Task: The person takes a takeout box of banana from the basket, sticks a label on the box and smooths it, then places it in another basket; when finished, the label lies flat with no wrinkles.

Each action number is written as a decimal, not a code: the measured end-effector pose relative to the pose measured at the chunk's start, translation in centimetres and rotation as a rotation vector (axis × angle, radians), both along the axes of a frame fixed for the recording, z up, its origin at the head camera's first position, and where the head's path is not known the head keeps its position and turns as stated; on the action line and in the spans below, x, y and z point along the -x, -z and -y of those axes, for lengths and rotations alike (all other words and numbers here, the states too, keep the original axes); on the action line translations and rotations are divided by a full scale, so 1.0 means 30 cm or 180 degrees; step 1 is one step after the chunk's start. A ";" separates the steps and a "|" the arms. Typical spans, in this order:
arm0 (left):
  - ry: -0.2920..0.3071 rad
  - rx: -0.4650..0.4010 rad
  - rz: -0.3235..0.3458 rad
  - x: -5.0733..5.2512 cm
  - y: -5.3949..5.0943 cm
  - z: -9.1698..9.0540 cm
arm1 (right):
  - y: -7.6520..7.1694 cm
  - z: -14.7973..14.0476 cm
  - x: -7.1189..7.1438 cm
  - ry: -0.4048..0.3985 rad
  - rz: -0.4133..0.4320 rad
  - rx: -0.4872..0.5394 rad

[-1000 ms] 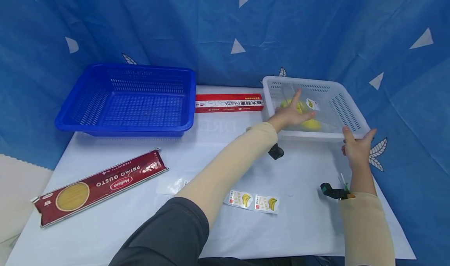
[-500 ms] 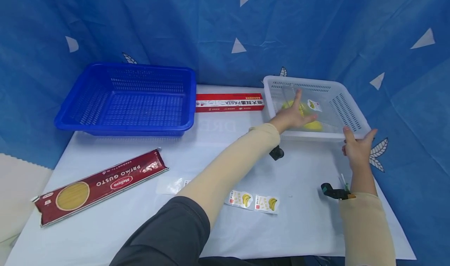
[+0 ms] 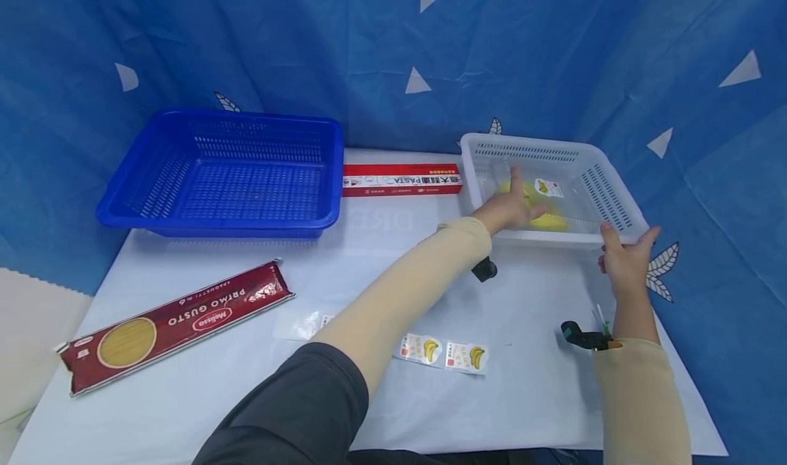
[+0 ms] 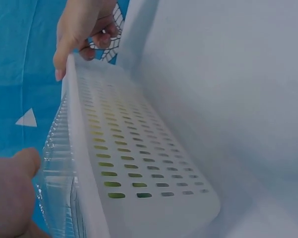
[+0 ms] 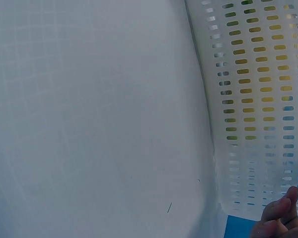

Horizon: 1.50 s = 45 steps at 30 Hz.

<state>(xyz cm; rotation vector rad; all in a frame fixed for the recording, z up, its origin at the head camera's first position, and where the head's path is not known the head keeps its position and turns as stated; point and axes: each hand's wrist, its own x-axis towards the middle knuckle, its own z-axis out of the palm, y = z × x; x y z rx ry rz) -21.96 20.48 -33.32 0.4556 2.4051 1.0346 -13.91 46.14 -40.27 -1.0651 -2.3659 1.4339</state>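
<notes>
A white plastic basket [image 3: 556, 236] stands at the table's back right. Inside it lies a clear plastic box [image 3: 574, 209] with yellow contents and a banana-print label [image 3: 548, 188]. My left hand [image 3: 507, 207] reaches over the basket's near left rim, fingers spread at the box. In the left wrist view, its thumb [image 4: 27, 161] is beside the clear box [image 4: 57, 183]; the other fingers are mostly hidden. My right hand [image 3: 626, 260] grips the basket's near right corner, thumb on the rim. The right wrist view catches its fingers [image 5: 283, 210] by the perforated wall [image 5: 260, 148].
A blue basket [image 3: 215, 233] stands at the back left. Between the baskets lies a red pasta box [image 3: 401, 179]. A dark red spaghetti packet [image 3: 175, 328] lies at the left. Banana stickers [image 3: 443, 352] lie near the front, partly under the left arm. A curtain hangs behind.
The clear box has settled slightly lower and flatter in the white basket. My left hand has shifted slightly down with it. My right hand and the basket have stayed put.
</notes>
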 end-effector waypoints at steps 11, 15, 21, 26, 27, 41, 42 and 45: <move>0.0050 0.0598 -0.0460 -0.034 -0.007 -0.001 | 0.007 0.003 0.005 -0.0052 -0.0014 -0.0105; 0.0044 0.0594 -0.0652 -0.039 0.001 0.006 | 0.007 0.007 0.008 -0.0038 0.0010 -0.0066; 0.0074 0.0794 -0.1032 -0.033 0.005 0.008 | 0.009 0.016 0.012 -0.0075 0.0026 -0.0106; 0.0226 0.0738 -0.1213 -0.026 -0.018 0.019 | 0.011 0.016 0.015 -0.0125 0.0031 -0.0164; 0.0262 0.0700 -0.1247 -0.027 -0.028 0.023 | 0.012 0.015 0.017 -0.0133 0.0023 -0.0166; 0.0946 0.0058 -0.2377 -0.148 -0.188 0.337 | -0.018 0.041 0.026 -0.0039 0.0291 -0.0855; 0.0930 0.0063 -0.2403 -0.163 -0.190 0.374 | -0.024 0.044 0.025 -0.0009 0.0386 -0.1008; 0.0851 0.0079 -0.2495 -0.214 -0.184 0.483 | -0.037 0.058 0.016 0.0124 0.0502 -0.1389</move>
